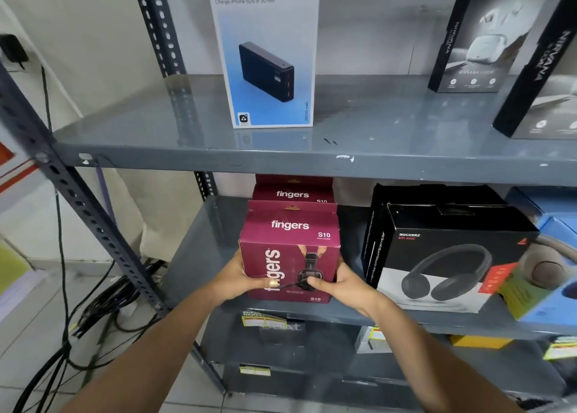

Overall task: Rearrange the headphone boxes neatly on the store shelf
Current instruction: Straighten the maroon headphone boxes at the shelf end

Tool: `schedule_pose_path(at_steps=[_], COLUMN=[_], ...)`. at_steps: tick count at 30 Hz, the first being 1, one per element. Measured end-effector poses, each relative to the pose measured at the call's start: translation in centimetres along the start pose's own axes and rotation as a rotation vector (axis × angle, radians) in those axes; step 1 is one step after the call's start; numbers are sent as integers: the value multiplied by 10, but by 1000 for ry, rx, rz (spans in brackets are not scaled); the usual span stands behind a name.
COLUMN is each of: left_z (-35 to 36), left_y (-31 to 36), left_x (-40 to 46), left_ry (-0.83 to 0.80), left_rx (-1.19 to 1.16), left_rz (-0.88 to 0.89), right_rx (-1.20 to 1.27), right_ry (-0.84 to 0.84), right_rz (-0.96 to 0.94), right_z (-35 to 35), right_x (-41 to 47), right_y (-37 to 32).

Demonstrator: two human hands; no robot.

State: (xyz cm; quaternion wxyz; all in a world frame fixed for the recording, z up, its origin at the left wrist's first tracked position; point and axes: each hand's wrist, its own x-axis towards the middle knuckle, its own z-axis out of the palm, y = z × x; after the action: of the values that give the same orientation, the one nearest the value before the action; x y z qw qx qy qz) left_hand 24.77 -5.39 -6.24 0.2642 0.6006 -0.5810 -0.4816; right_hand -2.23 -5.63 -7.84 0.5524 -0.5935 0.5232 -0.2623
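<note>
A maroon "fingers S10" headphone box [292, 244] stands at the front of the middle shelf [199, 250]. My left hand [242, 280] grips its left side and my right hand [335, 283] grips its right side, thumbs across the front face. A second maroon fingers box [293, 191] stands directly behind it. To the right sits a black Rockerz headphone box [443, 256], with another black box [434, 192] behind it. A blue box [543, 284] lies tilted at the far right, partly out of frame.
The upper shelf [156, 131] holds a white-blue power bank box [268, 50] and two black Nirvana earbud boxes [477, 34]. A slotted steel upright [78, 200] runs diagonally at left, with black cables [103, 303] on the floor beyond. Lower shelves hold dark boxes with yellow labels [265, 320].
</note>
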Motion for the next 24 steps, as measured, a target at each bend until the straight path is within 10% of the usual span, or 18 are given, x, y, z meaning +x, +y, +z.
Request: schedule_pose_path(at_steps=[24], left_z=[2], left_y=[5], left_x=[5], left_ry=[3], left_rx=[-46], left_rz=[4], right_rx=[2], right_ry=[49], right_rz=[7], right_z=[-5], right_x=[-8], right_y=[0])
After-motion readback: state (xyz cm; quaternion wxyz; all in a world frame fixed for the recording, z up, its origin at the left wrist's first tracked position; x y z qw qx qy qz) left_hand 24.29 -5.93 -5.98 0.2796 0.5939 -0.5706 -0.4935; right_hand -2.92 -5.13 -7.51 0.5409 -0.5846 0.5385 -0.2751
